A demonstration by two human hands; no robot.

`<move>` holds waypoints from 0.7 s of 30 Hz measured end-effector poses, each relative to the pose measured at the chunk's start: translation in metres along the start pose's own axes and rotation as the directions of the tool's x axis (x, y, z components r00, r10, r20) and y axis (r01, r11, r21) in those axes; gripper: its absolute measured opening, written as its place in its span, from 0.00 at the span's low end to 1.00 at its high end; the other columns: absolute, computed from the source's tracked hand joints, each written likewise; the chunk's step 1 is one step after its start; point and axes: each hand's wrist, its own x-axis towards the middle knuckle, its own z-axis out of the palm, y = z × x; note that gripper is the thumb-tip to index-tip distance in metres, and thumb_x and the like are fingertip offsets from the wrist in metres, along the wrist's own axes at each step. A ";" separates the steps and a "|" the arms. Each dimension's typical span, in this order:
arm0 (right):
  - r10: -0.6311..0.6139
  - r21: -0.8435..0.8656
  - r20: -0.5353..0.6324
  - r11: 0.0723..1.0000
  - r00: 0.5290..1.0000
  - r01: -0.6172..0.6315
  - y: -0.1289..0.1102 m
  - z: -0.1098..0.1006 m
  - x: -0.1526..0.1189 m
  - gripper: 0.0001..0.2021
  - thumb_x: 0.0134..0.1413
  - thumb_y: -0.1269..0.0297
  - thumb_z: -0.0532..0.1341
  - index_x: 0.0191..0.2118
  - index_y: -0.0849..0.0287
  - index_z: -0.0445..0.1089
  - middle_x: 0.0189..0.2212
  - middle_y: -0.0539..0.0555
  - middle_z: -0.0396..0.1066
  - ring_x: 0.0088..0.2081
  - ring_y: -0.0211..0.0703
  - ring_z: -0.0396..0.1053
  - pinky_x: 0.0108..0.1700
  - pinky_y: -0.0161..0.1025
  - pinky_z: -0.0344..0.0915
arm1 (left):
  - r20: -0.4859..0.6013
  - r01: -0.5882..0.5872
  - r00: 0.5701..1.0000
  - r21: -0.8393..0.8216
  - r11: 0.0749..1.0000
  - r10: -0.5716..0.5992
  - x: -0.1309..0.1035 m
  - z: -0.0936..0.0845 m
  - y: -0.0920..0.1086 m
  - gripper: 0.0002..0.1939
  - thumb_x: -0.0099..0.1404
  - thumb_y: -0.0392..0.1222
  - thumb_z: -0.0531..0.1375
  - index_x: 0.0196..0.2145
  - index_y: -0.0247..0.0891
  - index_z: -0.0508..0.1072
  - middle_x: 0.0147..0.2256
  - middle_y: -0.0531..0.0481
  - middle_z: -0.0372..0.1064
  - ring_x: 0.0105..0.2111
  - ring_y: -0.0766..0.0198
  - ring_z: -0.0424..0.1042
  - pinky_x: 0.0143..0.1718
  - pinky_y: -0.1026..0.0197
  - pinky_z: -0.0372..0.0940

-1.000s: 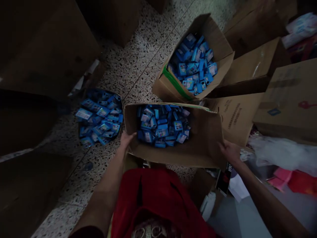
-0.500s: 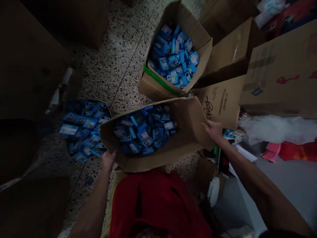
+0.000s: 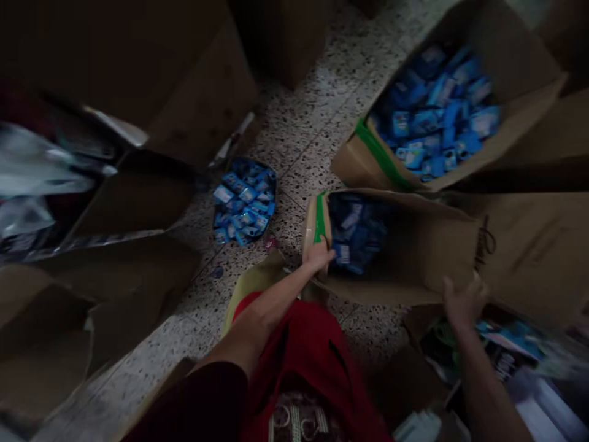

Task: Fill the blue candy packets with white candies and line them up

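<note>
A long open cardboard box (image 3: 414,248) sits in front of me, with several small blue packages (image 3: 354,236) heaped at its left end. Green tape crosses that end's outer wall. My left hand (image 3: 321,255) is closed over the near left corner of its rim. At the near right corner, my right hand (image 3: 464,301) grips the rim, slightly blurred by motion. To the left, a dark round container (image 3: 275,184) full of similar blue packages (image 3: 243,202) rests on the floor, apart from the box.
Beyond stands another open carton (image 3: 519,116) of blue packages, with green tape. A carton with black script (image 3: 534,245) adjoins the box on the right. Large cartons (image 3: 202,80) line the left side. Speckled floor (image 3: 304,129) shows between them. Assorted packets (image 3: 510,350) lie at lower right.
My view has swung left. The held box has shifted away from the round container, leaving floor between them, and its green-taped left end now shows. Both hands are still on the box.
</note>
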 end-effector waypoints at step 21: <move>-0.712 0.339 0.576 0.655 0.402 0.675 -0.437 0.128 -0.177 0.26 0.70 0.52 0.56 0.64 0.62 0.74 0.62 0.70 0.73 0.66 0.62 0.69 0.72 0.58 0.66 | -0.242 0.585 0.648 -0.450 0.675 -0.722 -0.113 -0.278 -0.426 0.14 0.77 0.43 0.65 0.54 0.33 0.78 0.53 0.41 0.78 0.53 0.54 0.79 0.58 0.46 0.75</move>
